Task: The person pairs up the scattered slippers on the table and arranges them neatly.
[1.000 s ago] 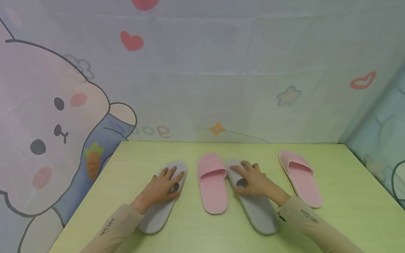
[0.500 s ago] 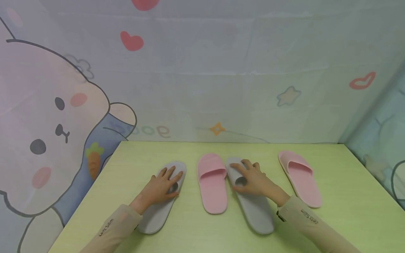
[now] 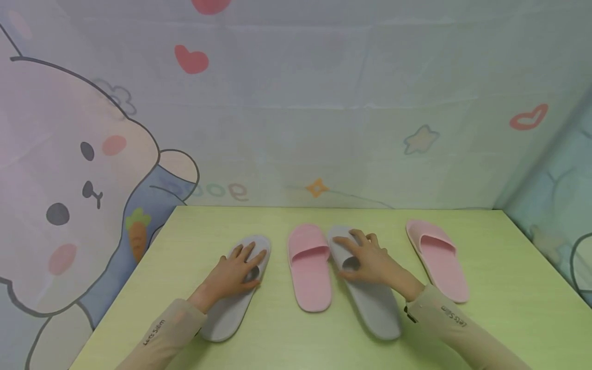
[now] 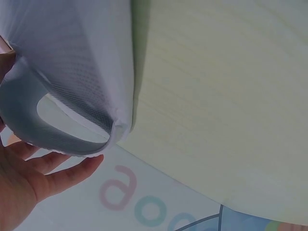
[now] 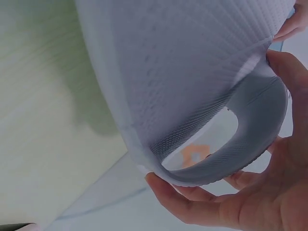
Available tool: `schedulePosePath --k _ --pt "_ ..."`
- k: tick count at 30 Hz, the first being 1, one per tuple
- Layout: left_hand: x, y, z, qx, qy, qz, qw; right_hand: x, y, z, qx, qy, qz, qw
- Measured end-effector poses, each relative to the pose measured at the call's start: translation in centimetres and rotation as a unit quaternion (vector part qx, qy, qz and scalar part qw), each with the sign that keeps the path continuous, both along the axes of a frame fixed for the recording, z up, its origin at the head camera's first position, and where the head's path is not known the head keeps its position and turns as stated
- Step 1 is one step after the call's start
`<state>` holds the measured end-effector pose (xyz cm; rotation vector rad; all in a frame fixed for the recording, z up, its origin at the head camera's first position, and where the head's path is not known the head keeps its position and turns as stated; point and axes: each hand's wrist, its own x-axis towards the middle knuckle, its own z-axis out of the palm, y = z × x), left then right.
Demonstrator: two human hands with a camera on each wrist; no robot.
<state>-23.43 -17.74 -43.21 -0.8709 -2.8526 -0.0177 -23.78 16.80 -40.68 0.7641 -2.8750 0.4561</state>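
Two grey slippers lie with their toes toward the wall. My left hand [image 3: 228, 276] grips the left grey slipper [image 3: 225, 319] from above by its strap; in the left wrist view, the thumb and spread fingers hold either side of the strap of this slipper [image 4: 82, 43]. The right grey slipper [image 3: 375, 314] is held the same way by my right hand [image 3: 373, 264], with the right wrist view showing fingers curled over the strap of that slipper [image 5: 183, 62]. A pink slipper [image 3: 313, 288] lies between them, its strap edge close against the right grey slipper; I cannot tell if they touch.
Another pink slipper [image 3: 445, 270] lies tilted to the right of my right hand. All four rest on a pale yellow-green table [image 3: 518, 308]. A printed cloth [image 3: 296, 103] with hearts and a cartoon animal hangs behind the table's back edge.
The right grey slipper has slid slightly away from me and to the left with my right hand. The left grey slipper has shifted slightly left; the pink slippers stay put.
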Motion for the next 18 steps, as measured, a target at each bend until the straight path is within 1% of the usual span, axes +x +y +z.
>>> schedulePosePath --k 6,18 --pt "0.1 0.1 0.0 -0.003 0.006 0.0 1.0 0.3 -0.5 0.6 -0.002 0.002 0.005 1.0" --pt "0.1 0.1 -0.1 -0.005 0.013 0.001 0.9999 0.8 -1.2 0.2 0.005 0.006 0.006 1.0"
